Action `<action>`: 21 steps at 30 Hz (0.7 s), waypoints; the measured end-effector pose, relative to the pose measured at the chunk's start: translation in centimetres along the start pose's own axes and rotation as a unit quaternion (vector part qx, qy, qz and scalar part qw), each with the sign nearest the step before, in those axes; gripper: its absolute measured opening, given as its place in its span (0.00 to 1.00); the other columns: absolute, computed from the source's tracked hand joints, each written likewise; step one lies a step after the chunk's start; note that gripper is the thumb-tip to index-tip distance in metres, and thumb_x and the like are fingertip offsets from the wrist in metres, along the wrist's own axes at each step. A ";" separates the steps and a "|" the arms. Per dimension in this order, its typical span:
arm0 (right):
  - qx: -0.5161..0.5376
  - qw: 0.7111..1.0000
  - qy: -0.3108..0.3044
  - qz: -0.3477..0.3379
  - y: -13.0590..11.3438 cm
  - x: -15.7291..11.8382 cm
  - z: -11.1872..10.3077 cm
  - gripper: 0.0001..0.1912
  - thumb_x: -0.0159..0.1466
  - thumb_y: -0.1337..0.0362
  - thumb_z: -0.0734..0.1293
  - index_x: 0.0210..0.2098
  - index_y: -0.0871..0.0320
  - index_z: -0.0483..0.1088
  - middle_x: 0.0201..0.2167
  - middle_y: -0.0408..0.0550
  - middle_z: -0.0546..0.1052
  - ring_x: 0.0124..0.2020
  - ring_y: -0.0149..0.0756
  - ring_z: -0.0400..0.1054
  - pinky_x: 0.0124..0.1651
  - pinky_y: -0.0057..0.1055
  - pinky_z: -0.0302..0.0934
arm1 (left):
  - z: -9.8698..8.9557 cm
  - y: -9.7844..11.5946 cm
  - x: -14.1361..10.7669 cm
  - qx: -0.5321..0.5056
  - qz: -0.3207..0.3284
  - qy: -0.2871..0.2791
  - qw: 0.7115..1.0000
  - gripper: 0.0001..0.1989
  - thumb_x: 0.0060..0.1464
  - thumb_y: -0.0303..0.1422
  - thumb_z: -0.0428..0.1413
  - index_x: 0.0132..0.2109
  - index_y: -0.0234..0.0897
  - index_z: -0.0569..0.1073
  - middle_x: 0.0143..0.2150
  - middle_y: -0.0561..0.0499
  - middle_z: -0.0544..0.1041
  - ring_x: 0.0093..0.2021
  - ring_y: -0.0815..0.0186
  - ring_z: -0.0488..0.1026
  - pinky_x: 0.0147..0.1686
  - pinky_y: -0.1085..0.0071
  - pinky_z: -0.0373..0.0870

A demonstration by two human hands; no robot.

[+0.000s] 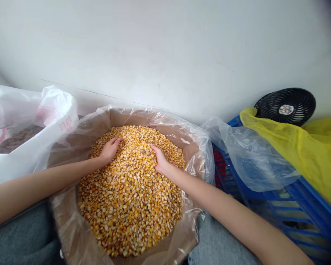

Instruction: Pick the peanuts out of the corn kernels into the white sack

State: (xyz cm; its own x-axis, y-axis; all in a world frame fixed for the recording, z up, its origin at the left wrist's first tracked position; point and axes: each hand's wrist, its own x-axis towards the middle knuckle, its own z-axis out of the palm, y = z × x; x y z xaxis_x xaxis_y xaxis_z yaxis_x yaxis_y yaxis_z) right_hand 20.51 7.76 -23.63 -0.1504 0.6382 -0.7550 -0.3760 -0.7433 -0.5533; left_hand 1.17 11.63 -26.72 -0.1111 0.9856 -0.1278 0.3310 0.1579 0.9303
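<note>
Fingers (116, 142) of two hands (109, 151) (161, 162) in corn (132, 206)

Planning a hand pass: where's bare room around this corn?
Free: the plastic-lined cardboard box wall beyond the corn kernels, and a liner strip between the kernels and the near left edge. Crowded: right, with the blue crate, clear plastic bag, yellow bag and black fan; left, the white sack against the box.

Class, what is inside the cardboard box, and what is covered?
Corn kernels fill the plastic liner under the left hand and right hand; the bottom of the box is covered.
</note>
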 end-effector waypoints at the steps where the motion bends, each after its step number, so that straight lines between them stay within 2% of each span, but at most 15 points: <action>1: 0.015 0.999 -0.021 0.025 0.2 -0.3 0.6 0.19 0.53 0.51 0.59 0.34 0.59 0.68 0.24 0.47 0.73 0.30 0.38 0.68 0.39 0.40 0.61 | 0.0 0.0 0.0 -0.001 -0.002 0.001 1.000 0.17 0.47 0.40 0.44 0.37 0.36 0.71 0.44 0.48 0.72 0.49 0.64 0.64 0.51 0.71 0.54; 3: 0.023 0.996 -0.068 0.049 0.6 -0.7 1.8 0.18 0.53 0.52 0.60 0.34 0.59 0.68 0.25 0.47 0.74 0.30 0.38 0.69 0.39 0.40 0.61 | -0.1 0.0 0.0 -0.003 -0.007 0.002 1.000 0.17 0.47 0.41 0.44 0.37 0.36 0.71 0.44 0.49 0.72 0.48 0.64 0.64 0.51 0.71 0.55; 5: 0.016 0.991 -0.123 0.045 0.8 -1.2 2.8 0.17 0.54 0.53 0.60 0.34 0.59 0.68 0.27 0.47 0.74 0.32 0.38 0.69 0.41 0.39 0.61 | -0.2 0.0 0.0 -0.006 -0.008 0.000 1.000 0.18 0.47 0.42 0.44 0.37 0.35 0.71 0.44 0.49 0.72 0.47 0.64 0.65 0.50 0.71 0.56; 10: -0.029 0.963 -0.268 -0.022 0.3 -2.6 3.5 0.17 0.59 0.55 0.56 0.34 0.60 0.70 0.33 0.47 0.74 0.36 0.35 0.68 0.44 0.36 0.59 | -0.3 -0.1 0.4 -0.015 0.001 -0.005 1.000 0.20 0.45 0.43 0.44 0.36 0.33 0.71 0.43 0.47 0.73 0.46 0.63 0.66 0.50 0.72 0.56; 12: -0.058 0.954 -0.289 -0.056 -0.1 -2.8 3.5 0.18 0.60 0.55 0.55 0.34 0.60 0.70 0.35 0.48 0.74 0.38 0.35 0.67 0.45 0.34 0.57 | -0.4 -0.2 0.6 -0.010 0.007 -0.007 1.000 0.20 0.45 0.43 0.43 0.34 0.33 0.71 0.43 0.47 0.73 0.46 0.64 0.66 0.50 0.72 0.56; 14: -0.095 0.953 -0.263 -0.116 -0.7 -2.7 3.2 0.17 0.59 0.55 0.55 0.35 0.59 0.70 0.37 0.48 0.73 0.41 0.34 0.66 0.47 0.32 0.56 | -0.4 -0.2 0.7 -0.006 0.006 -0.007 1.000 0.19 0.46 0.42 0.42 0.34 0.33 0.71 0.42 0.46 0.73 0.46 0.64 0.66 0.49 0.72 0.56; 16: -0.140 0.952 -0.200 -0.187 -1.5 -2.2 2.5 0.16 0.58 0.55 0.57 0.38 0.56 0.69 0.39 0.46 0.72 0.43 0.33 0.65 0.47 0.31 0.55 | -0.5 0.0 0.6 -0.001 -0.005 -0.006 1.000 0.19 0.46 0.41 0.42 0.34 0.33 0.71 0.42 0.46 0.73 0.46 0.64 0.66 0.50 0.72 0.56; 19: -0.223 0.944 -0.016 -0.242 -2.7 -0.6 0.3 0.16 0.54 0.54 0.59 0.40 0.52 0.67 0.41 0.44 0.71 0.42 0.34 0.64 0.43 0.33 0.56 | -0.5 0.3 0.4 0.006 -0.018 -0.006 1.000 0.18 0.47 0.40 0.42 0.34 0.34 0.71 0.43 0.48 0.73 0.47 0.64 0.65 0.50 0.72 0.55; 21: -0.276 0.919 0.127 -0.250 -3.1 0.7 -1.6 0.15 0.52 0.55 0.59 0.36 0.54 0.67 0.38 0.46 0.72 0.40 0.37 0.64 0.40 0.35 0.57 | -0.6 0.4 0.3 0.007 -0.016 -0.007 1.000 0.18 0.47 0.40 0.42 0.33 0.34 0.71 0.43 0.48 0.73 0.48 0.64 0.65 0.50 0.73 0.56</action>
State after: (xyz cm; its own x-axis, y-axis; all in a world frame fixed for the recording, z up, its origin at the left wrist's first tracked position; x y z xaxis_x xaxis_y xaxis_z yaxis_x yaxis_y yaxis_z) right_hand 23.09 10.20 -23.00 0.1590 0.9127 -0.3764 0.1921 -0.4026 -0.8950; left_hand 0.75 11.94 -26.15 -0.1083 0.9808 -0.1620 0.3398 0.1896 0.9212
